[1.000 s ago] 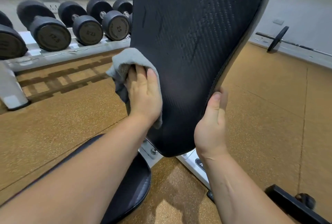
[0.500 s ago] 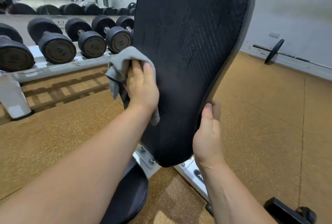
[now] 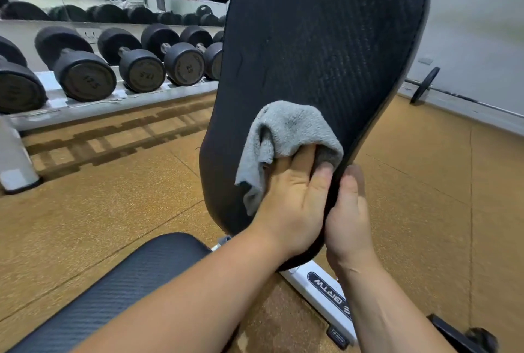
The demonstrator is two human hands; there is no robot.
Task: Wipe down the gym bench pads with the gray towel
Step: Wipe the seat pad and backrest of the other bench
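Observation:
The black back pad (image 3: 317, 49) of the gym bench stands raised and tilted in the middle of the head view. My left hand (image 3: 295, 199) presses the gray towel (image 3: 286, 131) flat against the pad's lower right part, with the cloth bunched over my fingertips. My right hand (image 3: 350, 219) grips the pad's right edge just beside it, thumb on the front rim. The black seat pad (image 3: 119, 290) lies below my left forearm at the bottom left.
A rack (image 3: 113, 103) with several black dumbbells (image 3: 85, 69) runs along the left and back. The white bench frame (image 3: 320, 284) extends toward the lower right. A barbell with a plate (image 3: 425, 83) lies by the right wall. Brown rubber floor surrounds the bench.
My left hand slid the towel from the pad's left edge across to its lower right part. My right hand kept its hold on the right edge. The view tilted up a little.

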